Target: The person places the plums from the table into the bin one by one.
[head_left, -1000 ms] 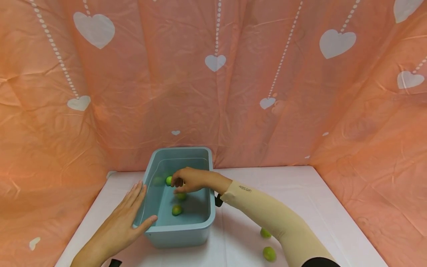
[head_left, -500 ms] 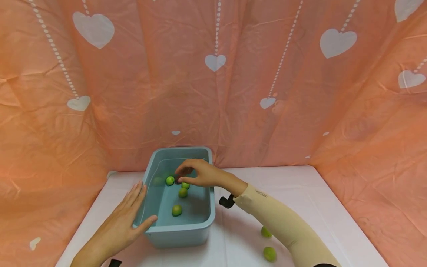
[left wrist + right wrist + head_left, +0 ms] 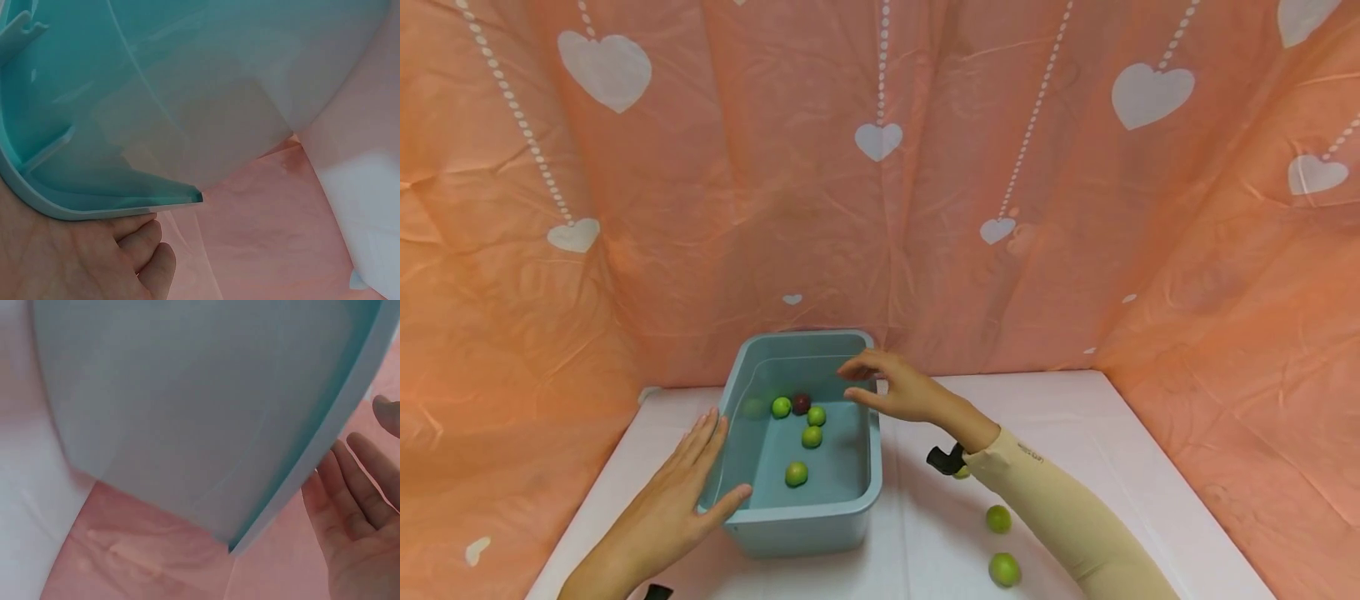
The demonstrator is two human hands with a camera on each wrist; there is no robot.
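Your right hand (image 3: 910,392) has drawn back from over the middle of the bin (image 3: 805,507) and now hovers at its right rim, thumb and fingers parted with nothing between them; whether a fingertip brushes that rim you cannot tell. Half a second ago those fingers were right above the red fruit (image 3: 802,404), partly hiding it; now it lies in plain sight on the bin's floor toward the far end, so you can take it as let go and that hand as free. Your left hand (image 3: 677,483) has not shifted: it lies with straight fingers along the left rim, thumb over the near corner, seemingly steadying the bin rather than gripping it. Around the red fruit sit four green fruits: one (image 3: 782,407) just to its left, one (image 3: 816,416) just to its right, one (image 3: 812,437) a little nearer you and one (image 3: 796,474) apart, closest to the near wall. Beyond the bin, on the white cloth (image 3: 1097,467), two more lie near your right sleeve (image 3: 1067,508), and a third has come partly into view behind the black wrist mount (image 3: 943,458), so those three remain outside
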